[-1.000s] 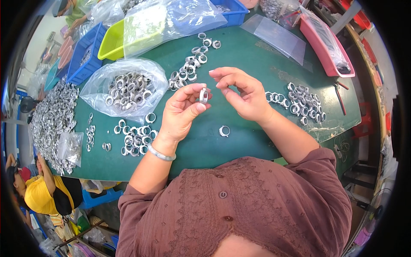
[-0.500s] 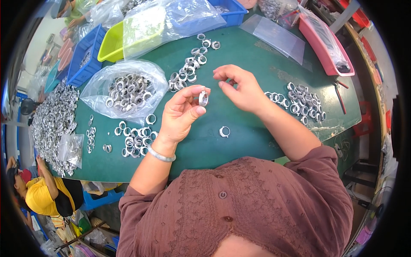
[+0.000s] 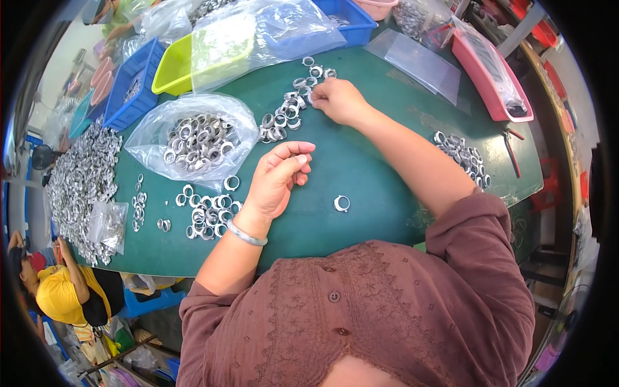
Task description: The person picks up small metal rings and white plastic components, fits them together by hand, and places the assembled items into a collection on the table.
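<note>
My left hand (image 3: 276, 177) hovers over the middle of the green table (image 3: 387, 193), its fingers curled in and its thumb against them, with no ring visible in it. Farther off, my right hand (image 3: 338, 102) reaches to a slanting row of silver metal rings (image 3: 280, 119), fingertips pinched at a ring (image 3: 311, 97) on the row's right side. One single ring (image 3: 342, 204) lies between my forearms. Left of my left wrist is a cluster of rings (image 3: 207, 216). Beyond it, an open clear plastic bag (image 3: 145, 145) holds a heap of rings.
More rings (image 3: 465, 158) lie beside my right forearm, which partly covers them. A large metal heap (image 3: 80, 187) spreads at the left. Blue (image 3: 138, 103) and yellow-green bins (image 3: 173, 71) stand behind, a pink tray (image 3: 490, 84) far right. A person in yellow (image 3: 64, 297) is at lower left.
My right hand has moved away from me to the row of rings. The ring that my left hand pinched is no longer seen there, and its fingers have curled in.
</note>
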`<state>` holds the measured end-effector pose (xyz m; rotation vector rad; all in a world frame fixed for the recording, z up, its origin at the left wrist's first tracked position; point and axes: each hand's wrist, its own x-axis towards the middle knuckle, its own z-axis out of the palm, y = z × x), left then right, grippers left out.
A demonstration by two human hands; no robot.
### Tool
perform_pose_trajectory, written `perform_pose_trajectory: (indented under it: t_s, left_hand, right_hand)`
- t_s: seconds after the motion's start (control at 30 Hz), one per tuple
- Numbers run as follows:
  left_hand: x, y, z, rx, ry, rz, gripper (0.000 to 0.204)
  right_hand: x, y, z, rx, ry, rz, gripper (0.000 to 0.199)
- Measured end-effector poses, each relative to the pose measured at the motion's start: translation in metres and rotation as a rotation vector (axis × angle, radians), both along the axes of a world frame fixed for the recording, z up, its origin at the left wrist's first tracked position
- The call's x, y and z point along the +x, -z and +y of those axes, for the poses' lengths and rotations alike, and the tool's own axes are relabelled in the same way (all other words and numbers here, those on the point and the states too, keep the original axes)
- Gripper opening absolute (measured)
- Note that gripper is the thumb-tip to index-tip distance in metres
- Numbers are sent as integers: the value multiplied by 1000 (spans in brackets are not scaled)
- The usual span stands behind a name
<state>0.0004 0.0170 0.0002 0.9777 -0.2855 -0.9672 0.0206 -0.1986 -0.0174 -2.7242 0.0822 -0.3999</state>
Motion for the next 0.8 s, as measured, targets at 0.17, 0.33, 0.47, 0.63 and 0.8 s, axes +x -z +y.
perform_pose_trajectory:
  t_s: [0.17, 0.33, 0.47, 0.63, 0.8]
  left_hand:
    - [-6, 0, -5, 114, -221, -356, 35]
    - [-8, -1, -8, 176, -262, -650, 50]
    - [-8, 6, -9, 120, -219, -628, 37]
    - [-9, 5, -10, 138, -260, -662, 32]
    - [-13, 0, -8, 70, -238, -705, 33]
  right_hand:
    - [-38, -28, 11, 993, -111, 201, 14]
    - [-73, -37, 32, 1452, -214, 304, 16]
    - [-88, -36, 42, 1517, -320, 329, 18]
    - [-94, -41, 44, 1431, -355, 265, 19]
    - [-98, -37, 46, 1363, -319, 173, 12]
